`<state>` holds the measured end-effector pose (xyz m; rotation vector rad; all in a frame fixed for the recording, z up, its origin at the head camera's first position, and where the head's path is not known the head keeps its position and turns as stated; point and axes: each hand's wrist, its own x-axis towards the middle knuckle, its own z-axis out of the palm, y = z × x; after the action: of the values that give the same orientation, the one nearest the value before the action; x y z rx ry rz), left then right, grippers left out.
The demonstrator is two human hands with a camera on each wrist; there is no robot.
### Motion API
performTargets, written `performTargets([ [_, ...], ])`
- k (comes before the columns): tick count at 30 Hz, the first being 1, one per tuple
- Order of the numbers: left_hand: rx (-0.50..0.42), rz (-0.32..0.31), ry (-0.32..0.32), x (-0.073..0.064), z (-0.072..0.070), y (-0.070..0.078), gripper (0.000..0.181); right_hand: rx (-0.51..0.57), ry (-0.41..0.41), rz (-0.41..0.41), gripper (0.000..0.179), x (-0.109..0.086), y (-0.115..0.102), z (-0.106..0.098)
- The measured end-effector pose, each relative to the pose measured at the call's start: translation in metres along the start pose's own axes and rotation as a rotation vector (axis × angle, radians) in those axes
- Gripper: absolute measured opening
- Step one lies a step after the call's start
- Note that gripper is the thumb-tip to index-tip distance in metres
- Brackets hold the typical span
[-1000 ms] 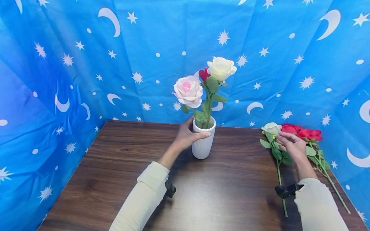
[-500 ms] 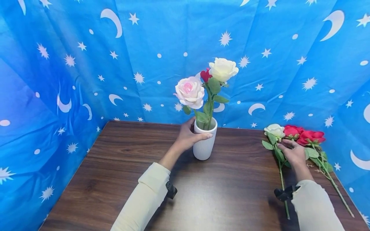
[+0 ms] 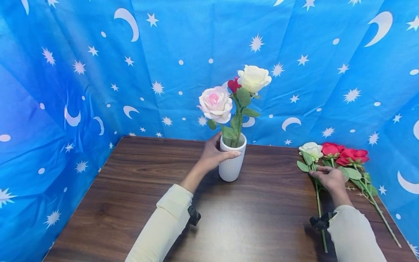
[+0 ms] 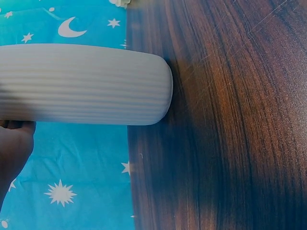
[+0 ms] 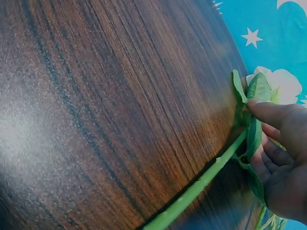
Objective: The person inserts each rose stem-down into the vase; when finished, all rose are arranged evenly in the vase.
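A white ribbed vase (image 3: 230, 169) stands upright on the table. My left hand (image 3: 211, 154) grips it near the rim, thumb across the front and fingers behind. In it stand a pale pink rose (image 3: 215, 104), a cream rose (image 3: 254, 78) and a red flower (image 3: 234, 84) partly hidden by the cream one. Over on the right, a white rose (image 3: 311, 150) lies with its stem pointing toward me. My right hand (image 3: 330, 178) pinches its stem just below the bloom, among the leaves; in the right wrist view the thumb presses beside a leaf (image 5: 259, 88).
Red roses (image 3: 352, 156) lie to the right of my right hand, near the table's right edge. A blue cloth (image 3: 183, 36) with moons and stars hangs behind the brown wooden table (image 3: 137, 189) and along both sides.
My right hand has come down from the white rose's bloom to its stem, and its fingers have closed there. The left hand keeps its grip on the vase.
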<state>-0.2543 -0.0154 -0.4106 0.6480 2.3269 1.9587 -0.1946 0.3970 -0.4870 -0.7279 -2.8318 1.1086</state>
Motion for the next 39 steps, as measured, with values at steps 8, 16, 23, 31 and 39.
performTargets([
  [8,0.001,-0.013,0.001,0.000,0.001,-0.001,0.066,-0.072,-0.026,-0.016,0.051,-0.003,0.000,0.001],
  [16,0.004,-0.006,-0.003,0.001,0.000,0.000,0.065,-0.141,0.000,-0.059,0.044,0.000,0.000,0.003],
  [23,-0.001,-0.010,0.000,0.001,0.000,0.001,0.065,-0.183,0.040,-0.140,0.038,0.002,0.005,0.008],
  [31,0.001,-0.010,-0.001,0.000,0.000,0.001,0.065,-0.197,0.026,-0.141,0.038,0.000,0.004,0.008],
  [39,0.001,-0.005,-0.003,0.000,-0.001,0.002,0.066,-0.186,-0.016,-0.095,0.037,-0.001,0.000,0.004],
])
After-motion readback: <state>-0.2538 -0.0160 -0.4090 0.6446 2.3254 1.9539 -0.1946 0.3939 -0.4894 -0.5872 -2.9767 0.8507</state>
